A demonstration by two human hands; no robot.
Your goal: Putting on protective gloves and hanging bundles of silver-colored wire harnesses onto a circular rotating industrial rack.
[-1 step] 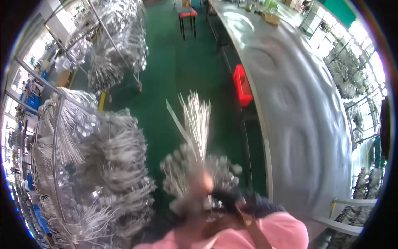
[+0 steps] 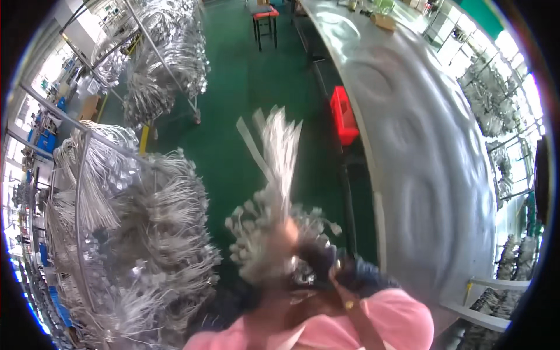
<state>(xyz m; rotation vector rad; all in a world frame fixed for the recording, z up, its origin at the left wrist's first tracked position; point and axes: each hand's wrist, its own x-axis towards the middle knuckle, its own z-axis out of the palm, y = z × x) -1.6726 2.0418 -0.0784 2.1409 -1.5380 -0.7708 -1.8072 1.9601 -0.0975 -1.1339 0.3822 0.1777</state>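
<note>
Close in front of my body hangs a bundle of thin white cables (image 2: 280, 146). Its loose ends fan upward and its many pale connector ends (image 2: 245, 233) spread out below. My right hand (image 2: 290, 230), at the end of a dark sleeve, is closed around the bundle's narrow middle, blurred by motion. A smeared patch just left of it hides my left hand, so its fingers cannot be made out.
Racks hung with cable bundles (image 2: 169, 216) stand close on my left, with more cable bundles (image 2: 169, 52) beyond. A long metal table (image 2: 402, 134) runs along my right. Beside it sits a red bin (image 2: 344, 116); a stool (image 2: 264, 14) stands far ahead on the green floor (image 2: 233, 134).
The cable bundle and my right hand have moved slightly up in view. The cable ends look more spread and blurred at the top.
</note>
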